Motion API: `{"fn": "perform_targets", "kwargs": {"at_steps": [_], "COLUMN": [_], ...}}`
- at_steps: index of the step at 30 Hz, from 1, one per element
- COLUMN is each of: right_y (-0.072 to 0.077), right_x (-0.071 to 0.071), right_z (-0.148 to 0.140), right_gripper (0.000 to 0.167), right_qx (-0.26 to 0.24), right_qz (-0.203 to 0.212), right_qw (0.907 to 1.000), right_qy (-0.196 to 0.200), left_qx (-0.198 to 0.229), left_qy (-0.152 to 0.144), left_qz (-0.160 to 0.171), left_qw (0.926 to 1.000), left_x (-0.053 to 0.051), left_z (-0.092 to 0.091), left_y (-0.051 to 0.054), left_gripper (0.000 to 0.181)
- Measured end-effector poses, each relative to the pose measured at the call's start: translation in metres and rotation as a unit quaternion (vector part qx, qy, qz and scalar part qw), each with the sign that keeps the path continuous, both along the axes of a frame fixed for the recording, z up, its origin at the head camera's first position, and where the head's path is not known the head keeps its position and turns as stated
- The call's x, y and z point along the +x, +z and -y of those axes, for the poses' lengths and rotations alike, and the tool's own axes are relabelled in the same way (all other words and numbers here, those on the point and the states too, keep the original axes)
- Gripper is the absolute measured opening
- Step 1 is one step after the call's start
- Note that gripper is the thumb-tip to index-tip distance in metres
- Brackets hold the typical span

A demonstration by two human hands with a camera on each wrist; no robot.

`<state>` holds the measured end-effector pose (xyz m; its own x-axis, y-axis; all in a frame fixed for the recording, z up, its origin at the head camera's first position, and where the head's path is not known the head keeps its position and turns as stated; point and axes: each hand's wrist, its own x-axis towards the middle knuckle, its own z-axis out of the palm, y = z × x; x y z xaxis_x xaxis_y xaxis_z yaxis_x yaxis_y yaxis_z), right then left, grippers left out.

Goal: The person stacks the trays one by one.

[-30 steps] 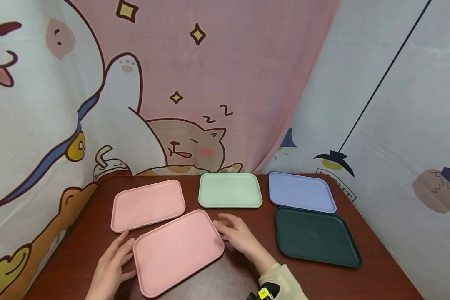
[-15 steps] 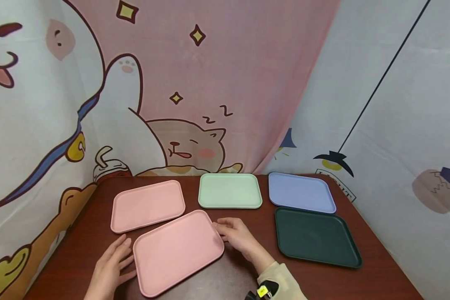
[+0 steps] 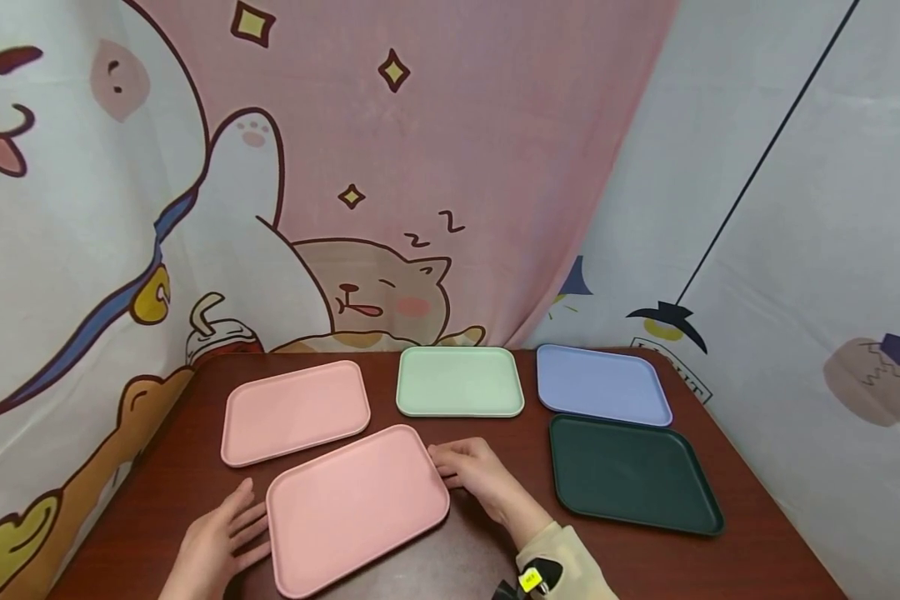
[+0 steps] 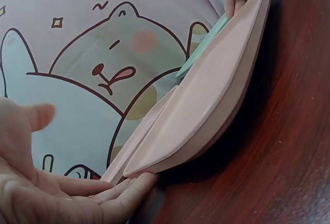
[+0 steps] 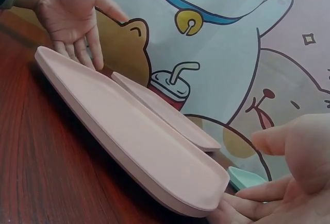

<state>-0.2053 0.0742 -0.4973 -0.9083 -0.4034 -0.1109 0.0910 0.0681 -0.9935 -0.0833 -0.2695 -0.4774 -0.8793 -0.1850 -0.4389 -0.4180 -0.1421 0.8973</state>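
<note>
The nearer pink tray (image 3: 356,508) lies slanted on the dark red-brown table, between both hands. Along its left edge my left hand (image 3: 217,542) has its fingers extended, fingertips at the rim and thumb raised clear. My right hand (image 3: 480,479) is at the opposite edge, its straight fingers against the tray's side; in the right wrist view its thumb stands apart from the rim. Seen from the left wrist, the pink tray (image 4: 206,95) has a thick side with a line along it; whether it is one tray or a stack I cannot tell.
Behind lies another pink tray (image 3: 296,412), close to the nearer one. A mint green tray (image 3: 460,381) is at the back middle. To the right, a blue tray (image 3: 603,385) sits behind a dark green tray (image 3: 633,473). A printed curtain (image 3: 450,125) hangs behind the table.
My left hand has drawn slightly back toward me and its thumb has lifted off the tray's rim. The near pink tray has shifted very slightly toward me. The right hand has barely moved.
</note>
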Motion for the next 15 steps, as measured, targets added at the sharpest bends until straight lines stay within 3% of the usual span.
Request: {"fn": "perform_targets", "kwargs": {"at_steps": [6,11,15], "right_y": [-0.0018,-0.0024,-0.0024], "right_x": [0.0001,0.0011,0.0016], "right_z": [-0.0052,-0.0081,-0.0096], "right_gripper": [0.031,0.027,0.025], "right_qx": [-0.011,-0.017,-0.019], "right_qz": [0.004,-0.009,-0.014], "right_qw": [0.9998,0.9995,0.9992], "right_qy": [0.018,0.027,0.031], "left_qx": [-0.034,-0.065,-0.116], "left_qy": [0.001,-0.008,-0.010], "left_qz": [-0.007,-0.019,-0.022], "left_qw": [0.9994,0.9977,0.9929], "left_x": [0.0000,-0.0038,-0.0057], "left_z": [0.0006,0.0012,0.0027], "left_y": [-0.0056,-0.0087,-0.0102], "left_gripper": [0.099,0.070,0.060]}}
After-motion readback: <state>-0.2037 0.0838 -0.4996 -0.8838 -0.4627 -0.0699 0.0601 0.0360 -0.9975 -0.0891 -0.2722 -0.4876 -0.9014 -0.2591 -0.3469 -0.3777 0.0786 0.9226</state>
